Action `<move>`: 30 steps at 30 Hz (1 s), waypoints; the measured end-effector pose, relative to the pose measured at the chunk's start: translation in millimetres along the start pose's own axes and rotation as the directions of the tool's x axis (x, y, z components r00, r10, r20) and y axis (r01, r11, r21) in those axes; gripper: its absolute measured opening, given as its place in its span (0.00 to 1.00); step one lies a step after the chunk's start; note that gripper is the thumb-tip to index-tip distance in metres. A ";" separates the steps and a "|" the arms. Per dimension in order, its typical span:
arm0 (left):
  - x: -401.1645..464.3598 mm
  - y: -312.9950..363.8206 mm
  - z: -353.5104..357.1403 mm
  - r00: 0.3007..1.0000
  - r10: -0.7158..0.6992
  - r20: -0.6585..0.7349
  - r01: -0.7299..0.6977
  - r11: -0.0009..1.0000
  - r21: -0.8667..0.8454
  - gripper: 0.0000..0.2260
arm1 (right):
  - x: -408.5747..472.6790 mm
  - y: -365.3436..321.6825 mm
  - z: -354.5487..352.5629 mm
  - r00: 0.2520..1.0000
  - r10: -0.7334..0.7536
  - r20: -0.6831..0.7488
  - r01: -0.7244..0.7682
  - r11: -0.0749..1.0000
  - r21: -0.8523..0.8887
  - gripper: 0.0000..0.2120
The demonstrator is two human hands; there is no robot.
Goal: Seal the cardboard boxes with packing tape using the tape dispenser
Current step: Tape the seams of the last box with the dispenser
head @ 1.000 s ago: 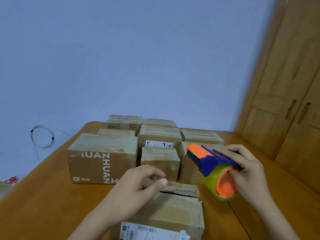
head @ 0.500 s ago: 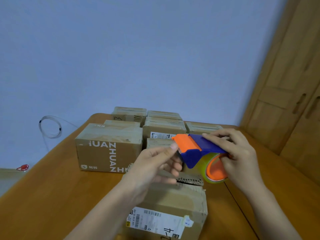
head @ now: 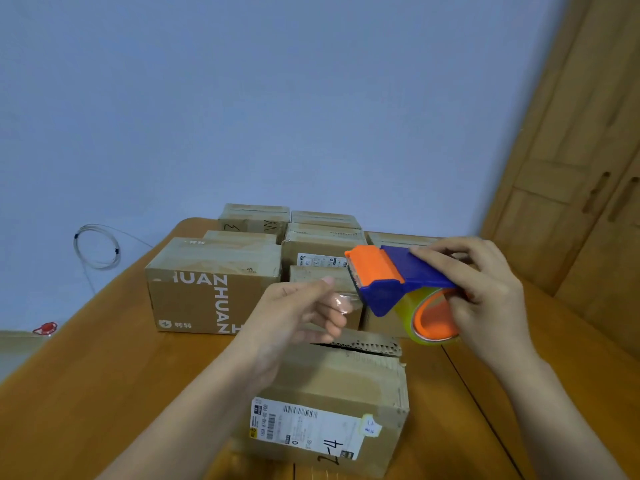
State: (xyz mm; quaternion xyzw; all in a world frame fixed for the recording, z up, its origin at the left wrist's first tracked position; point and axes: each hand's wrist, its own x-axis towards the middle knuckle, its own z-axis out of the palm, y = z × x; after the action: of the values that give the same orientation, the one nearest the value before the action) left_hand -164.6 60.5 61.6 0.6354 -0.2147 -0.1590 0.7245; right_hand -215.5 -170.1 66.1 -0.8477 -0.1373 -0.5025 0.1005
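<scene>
From the head view, the right hand grips the blue-and-orange tape dispenser above the nearest cardboard box, while the left hand pinches the clear tape end. Best pull it taut, then press it over the open seam.

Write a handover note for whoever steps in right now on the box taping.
Right hand grips the tape dispenser, held in the air above the table.
Left hand pinches the clear tape end at the dispenser's orange mouth, a short stretch pulled out.
The nearest box, with the shipping label, sits in front of the hands; its far flap seam shows a gap and no tape spans it yet.
Other boxes, including the big printed box, stand in rows behind.
Left to do: stick the tape end to the nearest box, run tape along the seam, cut.
</scene>
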 end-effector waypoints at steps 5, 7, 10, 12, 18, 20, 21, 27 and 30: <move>2.1 -5.3 -2.1 0.991 0.001 -0.133 -0.006 0.999 -0.035 0.17 | -2.5 4.4 -2.9 0.998 0.000 -0.059 -0.002 0.999 -0.037 0.24; 3.0 -6.3 -5.9 0.985 -0.022 -0.170 0.009 0.997 -0.078 0.18 | -3.5 8.6 -9.1 0.997 0.005 -0.083 -0.009 0.999 -0.049 0.25; 1.0 -5.7 -4.7 0.995 -0.073 -0.068 0.067 0.994 -0.081 0.26 | -5.2 10.5 -12.2 0.997 -0.017 -0.073 0.013 0.999 -0.053 0.29; -0.4 -5.1 3.3 0.994 -0.091 0.053 0.094 0.994 -0.056 0.32 | -7.5 9.0 -8.3 0.997 -0.030 -0.064 0.027 0.999 -0.039 0.29; 1.5 -7.2 21.6 0.990 0.028 0.136 -0.021 0.998 -0.052 0.32 | -11.4 2.3 -2.7 0.998 -0.048 -0.043 0.047 0.999 -0.016 0.20; 1.5 -7.4 21.1 0.991 0.056 0.123 -0.053 0.998 -0.025 0.27 | -11.8 1.6 -2.7 0.999 -0.043 -0.031 0.042 0.999 -0.027 0.20; 1.9 -7.0 20.3 0.990 0.059 0.125 -0.058 0.998 -0.011 0.25 | -12.2 2.4 -2.8 0.999 -0.039 -0.025 0.038 0.999 -0.033 0.19; 5.5 -1.7 12.9 0.982 0.019 0.186 -0.029 0.998 0.052 0.19 | -11.2 6.9 -6.7 0.998 -0.068 0.000 0.068 0.995 -0.079 0.17; 7.0 1.5 10.7 0.984 -0.011 0.179 -0.009 0.994 0.112 0.18 | -10.4 6.7 -10.0 0.996 -0.089 0.011 0.089 0.989 -0.120 0.19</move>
State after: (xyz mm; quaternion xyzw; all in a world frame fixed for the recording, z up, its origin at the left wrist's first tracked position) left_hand -164.1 48.0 64.9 0.6583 -0.2875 -0.2036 0.6652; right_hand -226.3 -180.9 61.4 -0.8467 -0.1447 -0.5114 0.0263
